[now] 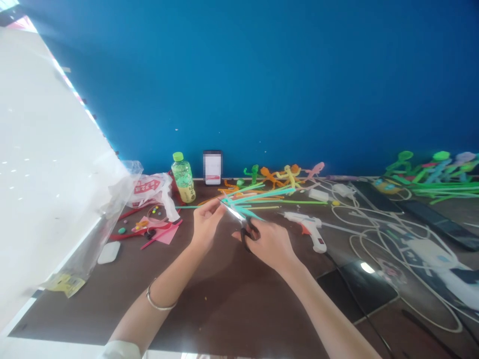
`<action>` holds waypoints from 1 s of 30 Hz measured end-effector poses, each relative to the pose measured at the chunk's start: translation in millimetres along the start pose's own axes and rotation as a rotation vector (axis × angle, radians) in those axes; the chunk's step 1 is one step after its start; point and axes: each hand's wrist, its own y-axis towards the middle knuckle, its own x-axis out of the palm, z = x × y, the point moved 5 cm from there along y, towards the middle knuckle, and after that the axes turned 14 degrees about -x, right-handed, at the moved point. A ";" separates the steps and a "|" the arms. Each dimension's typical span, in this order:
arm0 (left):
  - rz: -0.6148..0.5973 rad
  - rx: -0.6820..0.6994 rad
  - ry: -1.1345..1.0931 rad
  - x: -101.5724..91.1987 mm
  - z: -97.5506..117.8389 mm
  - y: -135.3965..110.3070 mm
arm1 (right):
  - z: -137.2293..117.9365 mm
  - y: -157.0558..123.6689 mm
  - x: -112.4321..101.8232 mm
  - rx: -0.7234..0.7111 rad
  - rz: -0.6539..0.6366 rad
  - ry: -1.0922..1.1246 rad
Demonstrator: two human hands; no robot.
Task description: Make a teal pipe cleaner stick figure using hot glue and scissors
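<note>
My left hand [205,222] is closed in a pinch on the near ends of a bunch of teal pipe cleaners [262,197] that fan out to the right over the brown table [224,299]. My right hand [270,243] grips black-handled scissors [241,222], whose silver blades point up-left and meet the pipe cleaners right by my left fingertips. A silver bangle [159,301] sits on my left wrist.
A white glue gun [309,227] lies just right of my right hand, with white cables [374,229] looping beyond. A green-capped bottle [183,178], a phone [212,167] and pipe-cleaner figures [286,174] stand along the blue wall. Plastic bags [149,192] and pink scraps lie left.
</note>
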 end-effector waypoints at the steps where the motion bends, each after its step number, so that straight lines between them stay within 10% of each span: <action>1: -0.002 -0.009 -0.005 0.7 -0.2 -0.4 | 0.2 0.5 0.3 0.001 0.000 -0.005; 30: 0.083 -0.098 -0.065 -7.8 -19.1 6.0 | 8.7 9.7 18.9 -0.027 -0.138 -0.027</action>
